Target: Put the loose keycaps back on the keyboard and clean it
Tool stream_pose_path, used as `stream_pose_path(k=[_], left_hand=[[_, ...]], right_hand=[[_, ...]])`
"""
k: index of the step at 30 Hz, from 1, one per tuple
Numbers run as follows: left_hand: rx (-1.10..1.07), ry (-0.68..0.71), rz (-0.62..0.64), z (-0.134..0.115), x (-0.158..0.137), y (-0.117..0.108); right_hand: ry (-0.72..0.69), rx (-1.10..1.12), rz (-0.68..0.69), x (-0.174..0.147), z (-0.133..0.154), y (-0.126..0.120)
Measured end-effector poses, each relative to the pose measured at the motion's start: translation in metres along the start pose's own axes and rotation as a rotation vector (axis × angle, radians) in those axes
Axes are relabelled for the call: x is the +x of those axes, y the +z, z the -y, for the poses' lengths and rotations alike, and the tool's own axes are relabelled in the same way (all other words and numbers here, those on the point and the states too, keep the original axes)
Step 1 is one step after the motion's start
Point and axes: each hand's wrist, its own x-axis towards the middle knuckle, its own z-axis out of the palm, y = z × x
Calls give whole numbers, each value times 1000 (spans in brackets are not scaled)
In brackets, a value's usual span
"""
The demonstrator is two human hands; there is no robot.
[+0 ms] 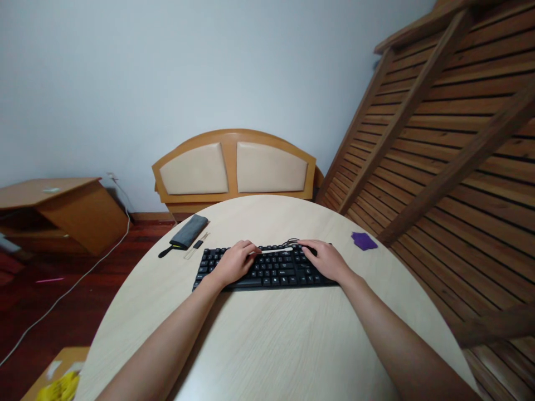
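Observation:
A black keyboard [271, 273] lies across the pale round table, its long side towards me. My left hand [236, 262] is over its left half, thumb and fingers pinched on one end of a thin white stick [276, 251]. The stick points right, above the upper rows of keys; its exact kind is not clear. My right hand [328, 259] is at the keyboard's right end, fingers along the back edge and thumb over the keys, seeming to grip it. A black cable [291, 241] loops behind the keyboard, near my right fingertips.
On the table [267, 340], a grey pouch [190, 231], a small black piece [198, 244] and thin sticks [193, 252] lie left; a purple cloth [364, 240] lies right. Beyond are a padded headboard [232, 161], slatted wooden panel [418, 139] and desk [83, 206].

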Motion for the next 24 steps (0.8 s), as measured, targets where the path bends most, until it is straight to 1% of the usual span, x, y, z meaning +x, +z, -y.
stream_pose_path(k=[4,8,14,18,21,24], left_hand=[[-26,-11,-45,1,-4,3],[-40,-9,-62,1,-6,3],[18,-10,-90,2,-5,3],[41,-61,-30,3,-4,-5],[50,-71,71,6,-3,-21],[43,-84,166,12,-5,-40]], right_hand=[[46,-26,-54,-1,5,-1],[105,-63,-121,-4,3,-1],[105,-71,-127,-4,-3,1],[116,-73,-112,-5,0,0],[135,-73,-92,-6,1,-3],[109,-49,-72,-9,-3,-6]])
